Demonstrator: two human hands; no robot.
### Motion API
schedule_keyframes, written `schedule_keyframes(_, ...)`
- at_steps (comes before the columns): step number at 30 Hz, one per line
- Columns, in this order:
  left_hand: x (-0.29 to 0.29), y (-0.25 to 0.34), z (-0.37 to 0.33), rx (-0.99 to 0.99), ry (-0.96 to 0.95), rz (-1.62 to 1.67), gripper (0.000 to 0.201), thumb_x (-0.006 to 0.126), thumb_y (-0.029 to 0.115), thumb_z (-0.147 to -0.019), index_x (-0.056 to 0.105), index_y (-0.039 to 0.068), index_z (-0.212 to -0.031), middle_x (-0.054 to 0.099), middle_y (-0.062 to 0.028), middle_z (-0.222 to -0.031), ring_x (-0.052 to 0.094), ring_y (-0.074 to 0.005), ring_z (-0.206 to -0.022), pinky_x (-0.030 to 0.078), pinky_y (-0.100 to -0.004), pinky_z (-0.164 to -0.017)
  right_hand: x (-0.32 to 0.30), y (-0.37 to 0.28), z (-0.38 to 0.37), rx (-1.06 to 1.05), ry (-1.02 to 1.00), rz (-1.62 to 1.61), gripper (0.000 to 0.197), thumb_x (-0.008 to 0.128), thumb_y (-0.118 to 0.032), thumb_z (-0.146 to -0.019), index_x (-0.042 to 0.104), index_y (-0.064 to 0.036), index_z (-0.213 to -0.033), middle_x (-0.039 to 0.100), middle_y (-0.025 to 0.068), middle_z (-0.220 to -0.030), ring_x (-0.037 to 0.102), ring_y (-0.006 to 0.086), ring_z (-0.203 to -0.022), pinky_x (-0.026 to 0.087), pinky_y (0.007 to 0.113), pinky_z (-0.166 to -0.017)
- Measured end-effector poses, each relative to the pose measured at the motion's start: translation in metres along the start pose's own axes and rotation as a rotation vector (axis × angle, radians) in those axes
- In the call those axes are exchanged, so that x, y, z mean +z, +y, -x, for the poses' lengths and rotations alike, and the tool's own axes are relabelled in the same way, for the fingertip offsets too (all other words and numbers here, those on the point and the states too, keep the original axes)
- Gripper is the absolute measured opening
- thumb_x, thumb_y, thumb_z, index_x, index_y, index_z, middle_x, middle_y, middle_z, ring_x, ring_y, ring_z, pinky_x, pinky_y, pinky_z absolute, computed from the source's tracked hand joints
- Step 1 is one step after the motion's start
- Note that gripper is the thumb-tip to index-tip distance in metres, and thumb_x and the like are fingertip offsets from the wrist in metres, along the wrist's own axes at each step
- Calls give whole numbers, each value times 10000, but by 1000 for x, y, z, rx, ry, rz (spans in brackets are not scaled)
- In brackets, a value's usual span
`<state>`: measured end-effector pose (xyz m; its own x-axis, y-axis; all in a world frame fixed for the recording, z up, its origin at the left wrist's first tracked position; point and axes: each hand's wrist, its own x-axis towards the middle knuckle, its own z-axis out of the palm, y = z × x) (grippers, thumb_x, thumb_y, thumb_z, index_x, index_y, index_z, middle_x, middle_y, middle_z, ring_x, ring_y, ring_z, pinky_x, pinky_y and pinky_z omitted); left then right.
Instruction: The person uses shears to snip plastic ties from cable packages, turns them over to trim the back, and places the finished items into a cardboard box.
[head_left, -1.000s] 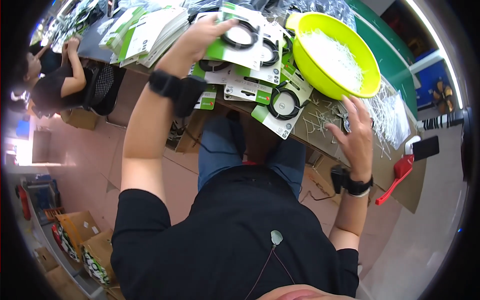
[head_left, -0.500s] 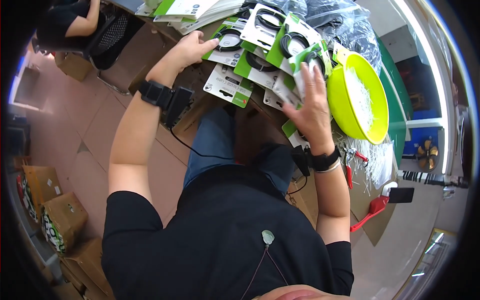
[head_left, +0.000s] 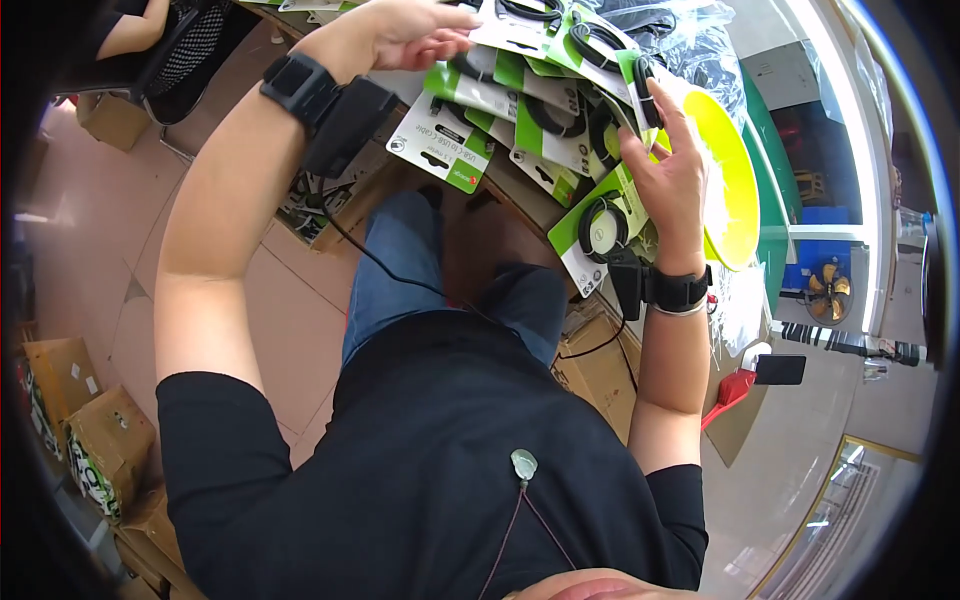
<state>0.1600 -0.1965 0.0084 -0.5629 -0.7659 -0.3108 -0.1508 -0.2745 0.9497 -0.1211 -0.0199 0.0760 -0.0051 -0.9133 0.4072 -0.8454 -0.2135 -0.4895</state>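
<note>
A heap of carded black cables [head_left: 550,115] on white and green cards covers the table edge in front of me. At its upper left, my left hand [head_left: 420,35] has its fingers apart, their tips close to the cards. My right hand [head_left: 672,175] grips a carded cable [head_left: 646,92] at the heap's right side, thumb on one side and fingers on the other. Nearer to me, another carded cable [head_left: 603,228] lies beside my right wrist. One white card [head_left: 440,145] juts over the table's front edge at the left.
A lime-yellow basin [head_left: 735,180] stands right of my right hand, and white thin strips [head_left: 738,300] lie below it. Clear plastic bags [head_left: 690,40] are behind. A red-handled tool [head_left: 732,392] lies at the right. Cardboard boxes [head_left: 112,435] stand lower left; a person sits upper left.
My left hand has lifted off a carded cable and moved up. My right hand has closed on a carded cable. The carded cable beside my right wrist now shows fully.
</note>
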Motion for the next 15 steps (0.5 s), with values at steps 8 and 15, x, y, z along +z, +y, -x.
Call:
schedule_keyframes(8, 19, 16, 16, -161, 342, -504, 428, 643, 302, -884, 550, 26, -1199, 583, -137, -1103, 565, -214, -998, 494, -297, -864, -7, -2, 8, 87, 2, -70, 510, 653, -129, -812, 536, -89, -1306, 592, 122, -1225, 553, 144, -1101, 478, 310, -899)
schedule_keyframes(15, 34, 0, 11, -82, 169, 293, 428, 626, 293, -903, 521, -3, -1193, 646, -102, -1035, 648, -160, -886, 537, -318, -846, 0, 21, 10, -37, 157, -183, 518, 678, -147, -758, 567, -95, -1261, 629, 122, -1107, 596, 193, -945, 464, 311, -865)
